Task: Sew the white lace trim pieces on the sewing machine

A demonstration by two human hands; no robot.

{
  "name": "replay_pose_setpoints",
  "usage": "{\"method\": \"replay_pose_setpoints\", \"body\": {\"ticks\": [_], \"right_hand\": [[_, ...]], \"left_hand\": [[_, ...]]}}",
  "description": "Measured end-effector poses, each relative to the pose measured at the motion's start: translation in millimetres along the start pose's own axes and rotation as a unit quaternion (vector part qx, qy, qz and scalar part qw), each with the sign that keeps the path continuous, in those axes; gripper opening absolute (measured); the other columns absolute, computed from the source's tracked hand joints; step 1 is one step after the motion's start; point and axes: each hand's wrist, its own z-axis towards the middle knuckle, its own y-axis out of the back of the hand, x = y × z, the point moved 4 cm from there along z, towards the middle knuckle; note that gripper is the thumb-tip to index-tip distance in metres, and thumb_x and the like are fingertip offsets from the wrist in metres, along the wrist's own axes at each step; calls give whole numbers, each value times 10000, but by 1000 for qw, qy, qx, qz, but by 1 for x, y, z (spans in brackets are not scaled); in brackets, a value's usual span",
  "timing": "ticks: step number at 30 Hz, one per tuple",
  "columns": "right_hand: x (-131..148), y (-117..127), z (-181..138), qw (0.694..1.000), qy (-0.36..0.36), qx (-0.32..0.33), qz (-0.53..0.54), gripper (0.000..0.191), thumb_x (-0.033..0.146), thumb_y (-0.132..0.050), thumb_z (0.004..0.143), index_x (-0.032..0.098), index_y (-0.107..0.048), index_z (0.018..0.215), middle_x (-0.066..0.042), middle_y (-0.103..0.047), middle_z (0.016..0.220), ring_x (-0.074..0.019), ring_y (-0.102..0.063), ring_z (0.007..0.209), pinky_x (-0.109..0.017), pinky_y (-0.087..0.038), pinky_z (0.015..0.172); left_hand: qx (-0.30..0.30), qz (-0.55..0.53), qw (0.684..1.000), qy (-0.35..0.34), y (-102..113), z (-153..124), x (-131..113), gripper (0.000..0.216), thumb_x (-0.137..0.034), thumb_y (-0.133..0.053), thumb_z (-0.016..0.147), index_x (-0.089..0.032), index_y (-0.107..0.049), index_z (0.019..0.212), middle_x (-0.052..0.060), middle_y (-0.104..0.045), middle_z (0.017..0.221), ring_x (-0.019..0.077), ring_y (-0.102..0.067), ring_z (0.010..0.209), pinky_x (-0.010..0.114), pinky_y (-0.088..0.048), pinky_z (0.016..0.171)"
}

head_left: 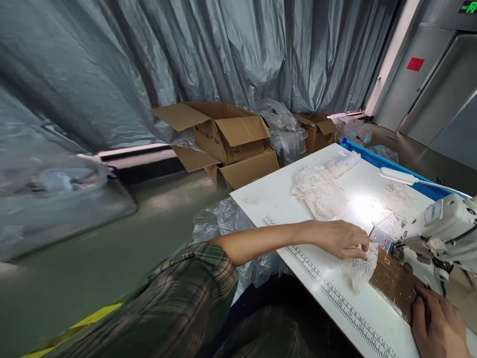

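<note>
Your left hand (341, 239) has its thumb and fingers closed on a small off-white openwork lace piece (359, 271), pinched near its top. Lace piece: thin, net-like, full of tiny holes, crumpled, uneven along the bottom; it hangs down just below your left fingers, its right side up against a flat, glossy brown rectangular panel (395, 281). Panel runs from beside your left fingers to your right ones, pale scuffs on it. Your right hand (439, 320) has its fingers bent at the panel's near end, touching; can't tell if they grip or just rest. White flat counter (268, 191) under everything, black printed ruler scale (320, 278) on your side of the left fingers. Past those fingers: heaped off-white holed lace fabric (316, 191), loosely bunched, same look as your piece. White sewing machine (452, 226) right of your left fingers, beyond your right ones. Bright glare just past the left fingers washes out some lace.
</note>
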Motion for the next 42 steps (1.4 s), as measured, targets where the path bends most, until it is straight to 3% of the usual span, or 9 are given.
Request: {"method": "replay_pose_setpoints", "body": {"ticks": [7,14,20,24,27,30,36,39,42], "right_hand": [[26,18,15,997,-77,5,32,419,393,-349,960,170,-703,979,-130,-692,949,-266,-576,913,-411,-442,807],[22,26,12,976,-215,7,36,350,371,-425,910,187,-723,924,-121,-692,952,-280,-569,926,-428,-417,786],[32,31,22,978,-129,-65,148,262,321,-477,920,196,-707,909,-95,-690,888,-233,-603,902,-414,-492,822],[44,38,31,965,-107,-25,236,264,349,-491,939,209,-714,966,-103,-700,958,-218,-645,928,-401,-534,838],[57,46,41,936,-105,45,334,396,472,-512,936,212,-675,1187,-134,-674,1186,-249,-628,1119,-431,-524,946],[76,52,48,862,-87,150,477,573,614,-471,922,226,-599,1324,-132,-631,1301,-257,-617,1173,-431,-516,982],[103,48,44,676,-121,354,635,518,579,-634,842,202,-655,1195,-65,-724,966,-168,-669,831,-304,-563,742],[95,33,46,659,-189,366,629,451,510,-661,834,194,-658,1156,-40,-717,903,-113,-610,669,-234,-515,587],[77,17,57,713,-223,337,573,491,498,-657,811,182,-643,1186,-21,-694,815,-91,-523,524,-227,-447,467]], "left_hand": [[-62,33,991,115,-7,28,30,251,-274,-484,1013,-133,-655,894,56,-670,917,150,-613,827,259,-446,735],[-102,66,989,81,-29,16,30,214,-343,-586,973,-163,-680,907,48,-668,977,188,-595,908,303,-439,789],[-136,84,987,26,-29,19,27,224,-301,-547,996,-152,-657,869,35,-679,897,172,-615,826,325,-449,776],[-132,1,990,-40,-35,20,-5,214,-240,-473,1021,-134,-603,889,41,-677,815,142,-615,730,289,-496,713],[-79,-124,983,-108,-40,15,-48,124,-199,-496,1002,-126,-588,962,65,-690,876,128,-633,751,232,-508,665],[-26,-205,972,-113,-34,5,-82,78,-176,-532,979,-149,-600,1004,71,-706,946,135,-659,838,232,-525,731],[-75,-257,962,52,1,-14,-66,217,-241,-615,920,-188,-610,1130,53,-692,1074,156,-661,984,296,-548,843],[-105,-228,962,103,10,-18,-41,230,-284,-609,913,-192,-615,1123,43,-685,1052,149,-651,950,290,-548,815],[-128,-143,973,124,13,-15,-15,237,-316,-581,935,-181,-609,1127,43,-684,996,155,-649,908,266,-535,756]]}}
